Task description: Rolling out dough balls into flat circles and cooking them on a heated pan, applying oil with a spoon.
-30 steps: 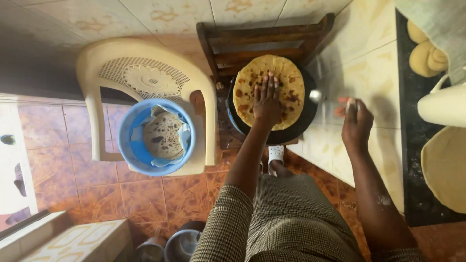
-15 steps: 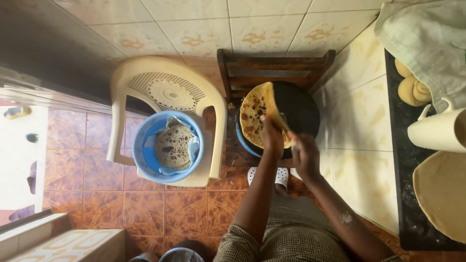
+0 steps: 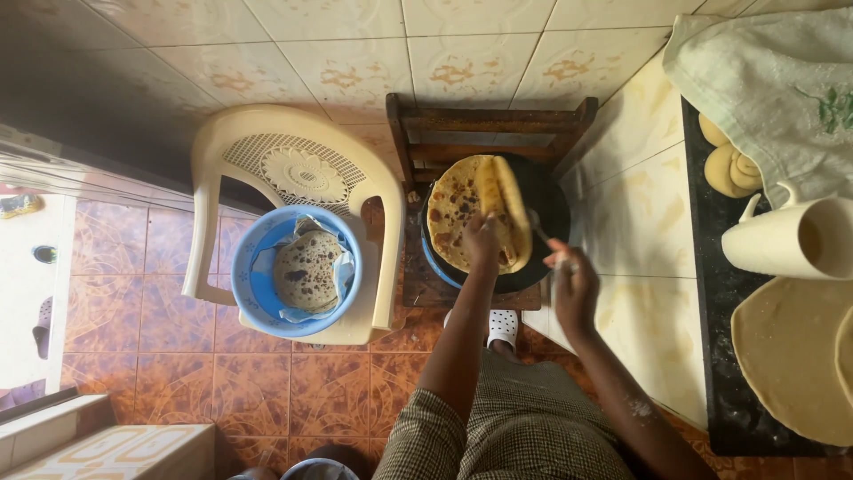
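Flatbread (image 3: pixel 480 213) lies in a black pan (image 3: pixel 546 209) on a low wooden stool (image 3: pixel 489 124), over a floor of brown patterned tiles, with pale tiled wall beyond the stool. The bread's right part is lifted and folded over, and the left hand (image 3: pixel 482 240) pinches that raised edge from below, fingers closed on it. The right hand (image 3: pixel 573 284) sits just right of the left one, at the pan's near rim, closed around a thin metal tool (image 3: pixel 538 227) whose tip reaches in beside the fold; what kind of tool cannot be told.

Left of both hands stands a cream plastic chair (image 3: pixel 293 169) carrying a blue bowl (image 3: pixel 258 284) lined with cloth, a cooked flatbread (image 3: pixel 306 271) inside. Well right of the right hand runs a dark counter (image 3: pixel 711 267) with a cream jug (image 3: pixel 786 240), a rolled-out raw dough disc (image 3: pixel 791 356), coiled dough balls (image 3: pixel 729 169) and a pale green cloth (image 3: pixel 773 80) partly over them. A white shoe (image 3: pixel 503 327) shows below the stool, between the forearms.
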